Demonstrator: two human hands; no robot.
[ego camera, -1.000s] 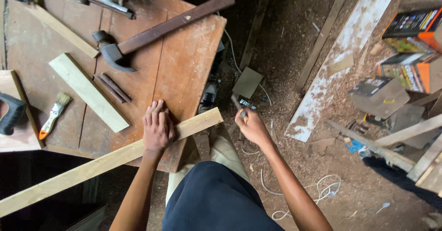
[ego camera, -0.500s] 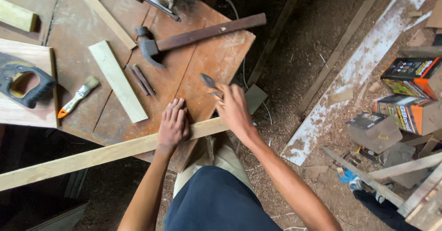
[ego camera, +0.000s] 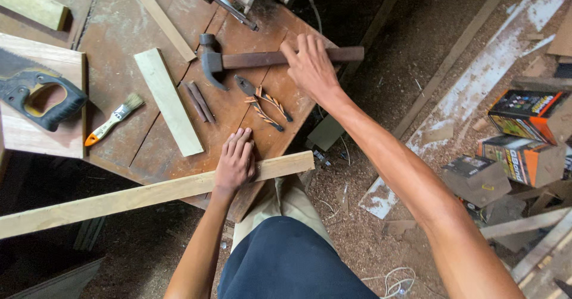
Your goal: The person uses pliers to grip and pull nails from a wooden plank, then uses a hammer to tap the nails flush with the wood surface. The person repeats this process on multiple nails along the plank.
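Head view shows the right hand (ego camera: 310, 64) closing its fingers on the hammer (ego camera: 238, 59) handle; the hammer lies flat on the table (ego camera: 119, 37), not lifted. Left hand (ego camera: 235, 162) lies flat, fingers spread, pressing the long wood strip (ego camera: 119, 201) at the table edge. Pliers (ego camera: 262, 102) lie just below the hammer, close by. A brush (ego camera: 113, 119) and saw (ego camera: 42, 93) sit farther left.

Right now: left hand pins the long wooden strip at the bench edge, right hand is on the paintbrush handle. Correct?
Not quite. In the head view the right hand is on the hammer handle, not the paintbrush, which lies untouched farther left on the bench. The rest holds: the left hand presses flat on the long wooden strip at the bench edge.
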